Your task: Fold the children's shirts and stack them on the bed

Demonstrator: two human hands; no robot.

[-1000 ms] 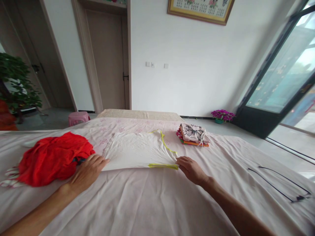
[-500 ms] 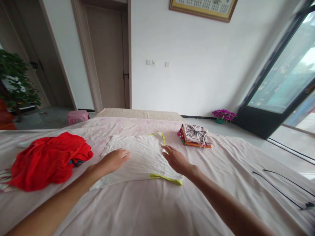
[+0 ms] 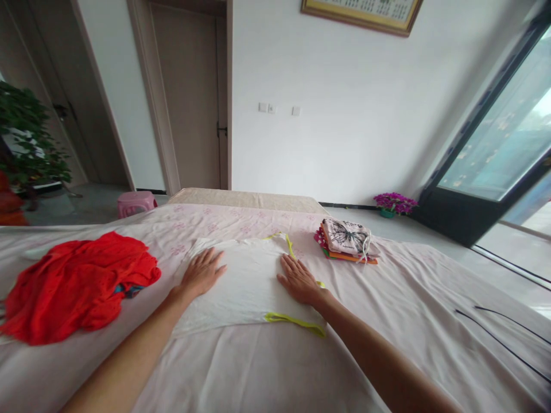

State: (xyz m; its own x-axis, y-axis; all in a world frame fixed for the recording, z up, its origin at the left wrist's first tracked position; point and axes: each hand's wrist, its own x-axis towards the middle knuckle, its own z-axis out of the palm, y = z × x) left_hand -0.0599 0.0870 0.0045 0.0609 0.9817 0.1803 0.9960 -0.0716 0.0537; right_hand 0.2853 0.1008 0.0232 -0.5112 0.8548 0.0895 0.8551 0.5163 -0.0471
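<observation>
Evidently, a pale pink sheet [image 3: 241,367] covered the broad surface, wrinkled toward its near side; past its far edge stood a white wall [image 3: 275,155] with three small wall plates [image 3: 296,111] and one framed picture [image 3: 364,14], a brown door [image 3: 193,97] to the left, one pink stool [image 3: 136,205] and one pot of purple flowers [image 3: 394,203] on the floor. There was one white garment [image 3: 247,287] with yellow-green trim, spread mid-sheet; one red heap of cloth [image 3: 81,287] at the left, a bit of blue cloth [image 3: 129,291] showing under it; one folded stack [image 3: 348,236] near the far right corner; two thin black strips [image 3: 508,347] by the right edge. The left hand [image 3: 201,274] lay flat on the garment's left part, fingers slightly apart; the right hand [image 3: 299,281] pressed beside the trim, fingers a little spread, thumb out; creased sheet ran between garment and heap, and from the right forearm to the strips.
</observation>
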